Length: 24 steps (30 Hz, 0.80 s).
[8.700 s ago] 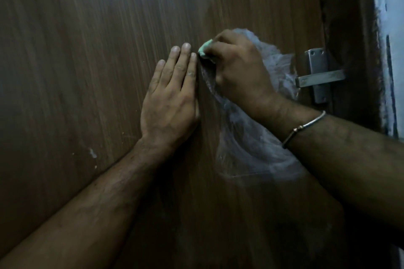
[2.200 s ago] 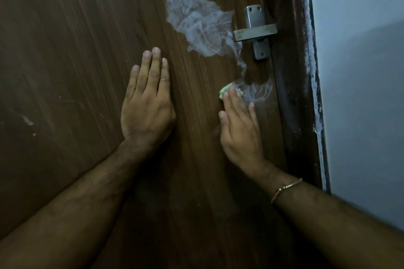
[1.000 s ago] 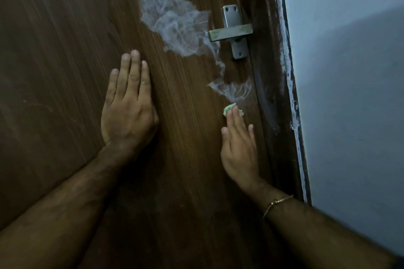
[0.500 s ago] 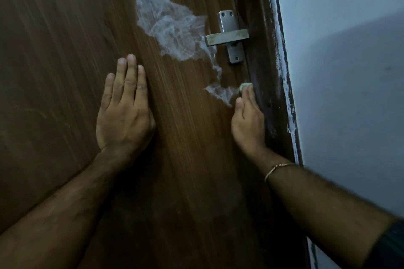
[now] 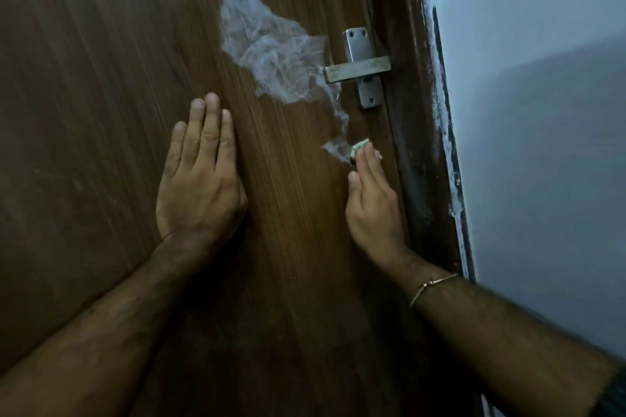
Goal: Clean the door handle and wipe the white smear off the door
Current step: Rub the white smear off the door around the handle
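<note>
A brown wooden door (image 5: 101, 61) fills the view. A white smear (image 5: 271, 54) spreads left of the metal lever handle (image 5: 357, 68), and a thin trail runs down to a small patch (image 5: 333, 149) below it. My right hand (image 5: 371, 200) lies flat on the door below the handle, its straight fingers pressing a small green cloth (image 5: 359, 146) against the right end of that lower patch. Only the cloth's tip shows past the fingertips. My left hand (image 5: 200, 176) rests flat on the door to the left, fingers straight, holding nothing.
The dark door frame (image 5: 420, 132) runs down just right of the handle, with white paint marks along its edge. A pale blue wall (image 5: 542, 112) lies beyond it. A thin bangle (image 5: 430, 286) sits on my right wrist.
The lower patch of smear has shrunk over the last seconds. My right hand with the cloth has slid down and slightly left from the door edge. My left hand has stayed flat.
</note>
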Motion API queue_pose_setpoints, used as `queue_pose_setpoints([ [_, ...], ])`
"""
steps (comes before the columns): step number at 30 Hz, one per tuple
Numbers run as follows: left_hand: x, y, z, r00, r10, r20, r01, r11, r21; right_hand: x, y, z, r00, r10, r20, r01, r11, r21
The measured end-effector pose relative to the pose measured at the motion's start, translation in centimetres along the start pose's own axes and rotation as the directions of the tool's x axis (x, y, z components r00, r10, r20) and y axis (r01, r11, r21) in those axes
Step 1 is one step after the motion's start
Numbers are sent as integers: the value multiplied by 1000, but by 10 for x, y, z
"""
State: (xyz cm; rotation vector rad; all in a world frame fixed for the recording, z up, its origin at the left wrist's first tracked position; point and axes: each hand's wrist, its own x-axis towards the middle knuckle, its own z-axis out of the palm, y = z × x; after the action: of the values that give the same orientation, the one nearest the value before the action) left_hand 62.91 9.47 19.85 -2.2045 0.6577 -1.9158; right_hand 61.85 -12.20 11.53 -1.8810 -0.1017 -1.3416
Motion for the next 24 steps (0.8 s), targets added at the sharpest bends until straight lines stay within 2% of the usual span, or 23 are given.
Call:
queue_pose_setpoints([
  [1, 0, 1, 0, 1000, 4, 0, -4, 1000, 0, 2, -7, 3, 1000, -3, -6, 3, 1000, 8],
  [5, 0, 0, 0, 1000, -4, 22, 4, 1000, 2, -4, -12, 14, 976, -211, 62, 215, 974, -76],
  [9, 0, -1, 2, 1000, 18, 3, -18, 1000, 16, 14, -16, 12, 991, -135, 3, 134, 987, -89],
  [12, 0, -2, 4, 1000, 12, -1, -12, 1000, 15, 12, -17, 16, 968, -246, 55, 251, 961, -112],
  [15, -1, -2, 5, 1000, 11, -11, -11, 1000, 14, 19, -18, 14, 993, -119, -18, 117, 989, -88],
  [19, 0, -3, 4, 1000, 10, -13, -10, 1000, 7, 20, -27, 18, 970, -242, 31, 244, 957, -154],
  [22, 0, -1, 1, 1000, 9, 4, -9, 1000, 7, 38, -27, 11, 992, -125, -23, 120, 981, -155],
  [24, 0, 0, 0, 1000, 13, 11, -13, 1000, -1, 47, -31, 8, 979, -204, 16, 204, 963, -176],
])
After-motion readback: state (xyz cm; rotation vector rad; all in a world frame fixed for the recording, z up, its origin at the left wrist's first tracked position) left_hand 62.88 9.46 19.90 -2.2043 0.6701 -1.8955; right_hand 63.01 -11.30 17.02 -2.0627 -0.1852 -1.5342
